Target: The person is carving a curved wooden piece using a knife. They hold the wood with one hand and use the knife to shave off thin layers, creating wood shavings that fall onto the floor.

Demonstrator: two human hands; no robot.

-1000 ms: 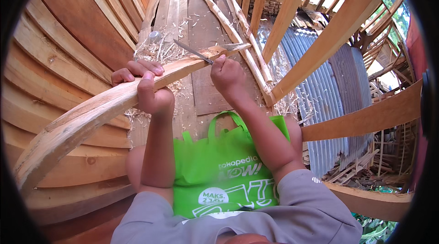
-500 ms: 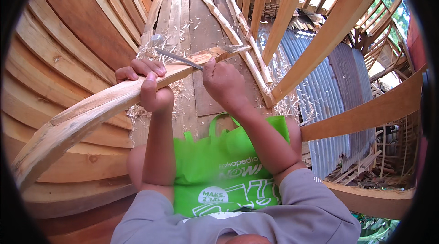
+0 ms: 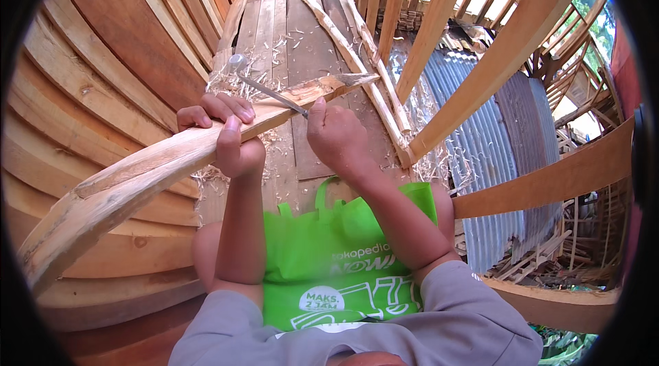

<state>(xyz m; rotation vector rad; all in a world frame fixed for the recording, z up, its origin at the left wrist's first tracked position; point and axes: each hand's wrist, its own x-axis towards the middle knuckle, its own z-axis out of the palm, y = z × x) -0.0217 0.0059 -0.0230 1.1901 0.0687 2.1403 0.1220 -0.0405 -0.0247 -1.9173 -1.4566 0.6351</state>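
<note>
A long, curved wooden beam (image 3: 137, 167) runs from the lower left, across in front of me, to a tapered end near the poles. My left hand (image 3: 230, 129) is closed around its middle, thumb on the near side and fingers over the far side. In my right fist (image 3: 336, 131) is a knife (image 3: 271, 95); its handle is hidden by the fingers. The narrow metal blade points up and left and lies across the beam's top, just right of my left hand. Freshly cut pale wood shows toward the tapered end.
Curved planks (image 3: 103, 98) wall the left side. Wood shavings (image 3: 278, 153) litter the plank floor (image 3: 309, 43), where a small pale round object (image 3: 237, 62) lies. Two peeled poles (image 3: 353, 57) rest beyond the beam. Upright ribs and corrugated metal sheets (image 3: 473, 126) stand right. A green bag (image 3: 295, 242) covers my lap.
The knife blade has turned a little, its tip now lower and nearer the beam. Both hands keep their grips, and the whole view has shifted slightly downward.
</note>
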